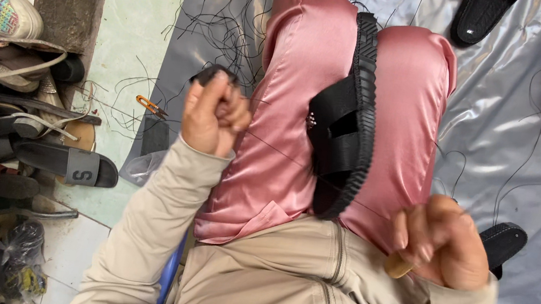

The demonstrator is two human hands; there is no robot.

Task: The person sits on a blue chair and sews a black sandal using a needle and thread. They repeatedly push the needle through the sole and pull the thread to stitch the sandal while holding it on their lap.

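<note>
While the left hand (213, 117) is balled into a fist around a thin dark thread (271, 146) drawn taut, the right hand (443, 241) is closed over a pale wooden tool handle (398, 266), of which only the rounded butt shows below the fingers. The thread runs from the left fist across the lap to the black rubber-soled strap sandal (347, 124), which stands on edge, wedged between the knees in pink satin trousers (296, 71).

The sandal looks light, with a thick, ribbed sole that seems stiff enough to hold its shape and softer fabric straps that would give under pressure; the sole edge is probably the firmest place to take it. The thread looks fine and likely to tangle, and the satin is probably slippery under the sole.

To the left lie loose thread clippings, a small orange-handled snipper (148, 105) and a heap of assorted shoes (5, 79). To the right, a grey plastic sheet (533, 139) gives wider room, with other black sandals at its edges.
</note>
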